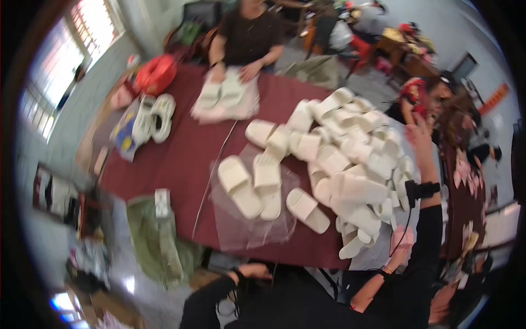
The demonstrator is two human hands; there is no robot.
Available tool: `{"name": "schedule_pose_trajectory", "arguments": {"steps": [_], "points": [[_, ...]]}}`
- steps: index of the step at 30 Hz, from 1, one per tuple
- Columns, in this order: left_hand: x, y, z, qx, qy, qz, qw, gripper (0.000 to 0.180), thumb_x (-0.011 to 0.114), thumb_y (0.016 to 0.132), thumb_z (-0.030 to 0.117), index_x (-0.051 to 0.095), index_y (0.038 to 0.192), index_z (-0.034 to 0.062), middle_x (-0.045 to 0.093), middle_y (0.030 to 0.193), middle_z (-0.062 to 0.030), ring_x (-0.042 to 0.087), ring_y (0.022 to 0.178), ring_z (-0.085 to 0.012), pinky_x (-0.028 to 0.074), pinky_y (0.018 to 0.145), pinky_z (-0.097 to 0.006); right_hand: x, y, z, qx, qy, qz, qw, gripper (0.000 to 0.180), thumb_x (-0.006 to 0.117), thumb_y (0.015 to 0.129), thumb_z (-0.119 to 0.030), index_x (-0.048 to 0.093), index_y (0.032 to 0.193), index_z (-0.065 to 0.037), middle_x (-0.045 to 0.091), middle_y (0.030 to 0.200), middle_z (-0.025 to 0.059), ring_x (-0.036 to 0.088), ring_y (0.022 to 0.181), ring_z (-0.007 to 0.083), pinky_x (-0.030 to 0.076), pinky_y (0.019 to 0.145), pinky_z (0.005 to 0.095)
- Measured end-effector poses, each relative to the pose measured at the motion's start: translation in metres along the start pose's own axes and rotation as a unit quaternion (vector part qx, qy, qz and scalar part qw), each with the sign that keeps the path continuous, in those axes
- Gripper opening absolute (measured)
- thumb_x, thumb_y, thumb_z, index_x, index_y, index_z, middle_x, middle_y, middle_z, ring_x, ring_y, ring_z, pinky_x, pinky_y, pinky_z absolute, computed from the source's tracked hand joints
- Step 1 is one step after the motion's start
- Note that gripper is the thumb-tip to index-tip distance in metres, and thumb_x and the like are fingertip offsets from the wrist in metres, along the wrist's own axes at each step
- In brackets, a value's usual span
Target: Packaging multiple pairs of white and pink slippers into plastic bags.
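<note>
My left hand (255, 270) is at the table's near edge, its fingers loosely stretched with nothing seen in them. On the right, my right hand (421, 140) reaches up beside the pile of white slippers (356, 148), open, fingers extended. A black device (422, 189) is strapped at that wrist. In front of me a pair of cream slippers (240, 186) lies on a clear plastic bag (235, 233), with a single slipper (308, 210) just right of it. Between my right arm and the pile, another person's hand (402, 241) is at a pink slipper (404, 234).
Across the dark red table (186, 142), a co-worker (249, 38) has both hands on white slippers atop stacked plastic bags (235, 114). White shoes (153, 118) and a red bag (157, 74) sit at the left. A green sack (159, 241) stands by the near left edge.
</note>
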State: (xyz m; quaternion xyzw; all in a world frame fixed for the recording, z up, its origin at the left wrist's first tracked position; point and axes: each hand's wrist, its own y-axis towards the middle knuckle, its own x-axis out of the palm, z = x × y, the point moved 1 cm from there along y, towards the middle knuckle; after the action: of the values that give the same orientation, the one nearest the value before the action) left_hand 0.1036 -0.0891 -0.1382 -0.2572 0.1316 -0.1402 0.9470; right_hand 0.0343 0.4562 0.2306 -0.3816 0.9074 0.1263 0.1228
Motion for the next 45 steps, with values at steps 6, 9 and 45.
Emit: {"name": "schedule_pose_trajectory", "arguments": {"steps": [6, 9, 45], "points": [[-0.120, -0.044, 0.044, -0.126, 0.136, 0.634, 0.750, 0.027, 0.056, 0.080, 0.021, 0.059, 0.101, 0.0041, 0.059, 0.082, -0.0169, 0.057, 0.084, -0.0330, 0.044, 0.073, -0.044, 0.232, -0.134, 0.043, 0.054, -0.042, -0.427, 0.902, 0.040, 0.057, 0.087, -0.009, 0.050, 0.126, -0.007, 0.056, 0.100, 0.0011, 0.054, 0.083, 0.0089, 0.044, 0.074, 0.0222], [-0.117, -0.048, 0.006, -0.321, 0.208, 0.663, 0.643, 0.036, 0.057, 0.080, 0.022, 0.056, 0.112, 0.0057, 0.058, 0.076, -0.0124, 0.059, 0.078, -0.0297, 0.046, 0.067, -0.042, 0.274, -0.190, 0.076, 0.049, -0.038, -0.506, 0.860, 0.035, 0.055, 0.089, -0.010, 0.051, 0.124, -0.005, 0.057, 0.096, 0.0025, 0.053, 0.080, 0.0085, 0.045, 0.071, 0.0227], [-0.082, -0.053, -0.026, -0.303, 0.266, 0.612, 0.680, 0.042, 0.051, 0.086, 0.028, 0.049, 0.126, 0.0144, 0.059, 0.066, -0.0109, 0.059, 0.055, -0.0310, 0.049, 0.050, -0.042, 0.184, -0.207, 0.103, 0.084, -0.044, -0.369, 0.924, 0.032, 0.055, 0.088, -0.017, 0.055, 0.118, -0.005, 0.062, 0.094, 0.0074, 0.059, 0.077, 0.0155, 0.048, 0.071, 0.0283]]}}
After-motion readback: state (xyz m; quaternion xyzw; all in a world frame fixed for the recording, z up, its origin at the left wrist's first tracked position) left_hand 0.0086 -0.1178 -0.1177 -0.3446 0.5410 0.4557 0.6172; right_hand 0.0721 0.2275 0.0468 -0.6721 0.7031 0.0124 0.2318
